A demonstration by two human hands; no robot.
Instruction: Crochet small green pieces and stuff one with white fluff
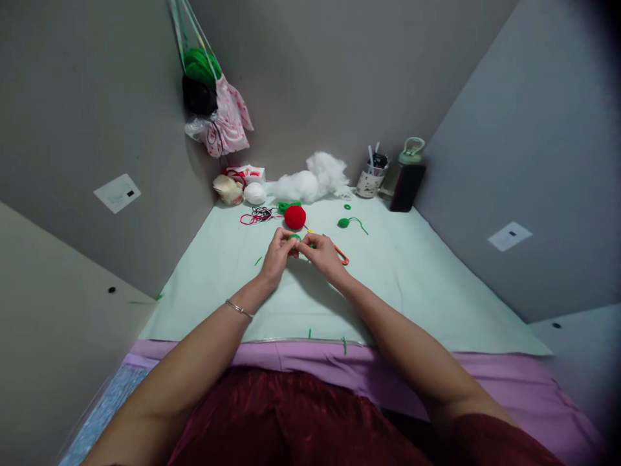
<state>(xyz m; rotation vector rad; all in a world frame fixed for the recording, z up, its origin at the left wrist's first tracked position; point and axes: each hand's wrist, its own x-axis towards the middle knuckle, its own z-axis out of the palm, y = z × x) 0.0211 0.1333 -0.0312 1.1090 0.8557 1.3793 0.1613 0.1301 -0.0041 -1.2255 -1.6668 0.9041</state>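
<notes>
My left hand [277, 254] pinches a small green yarn piece [294, 237] above the middle of the table. My right hand [322, 255] meets it there, its fingers closed at the piece's right edge; a bit of green shows between them. Whether the right fingers also hold a tool is hidden. Just beyond my hands sits a round red ball [295, 217], with a thin yellow-tipped tool [309, 230] at its right. An orange-handled tool [342, 255] lies partly behind my right hand.
White stuffing [315, 180], a pen cup [371, 180], a bottle [410, 152] and a dark phone [407, 188] stand along the back. A green yarn piece with a tail [344, 223] lies right of centre. Red and black strands [257, 215] lie left. A pink bag [229, 120] hangs left.
</notes>
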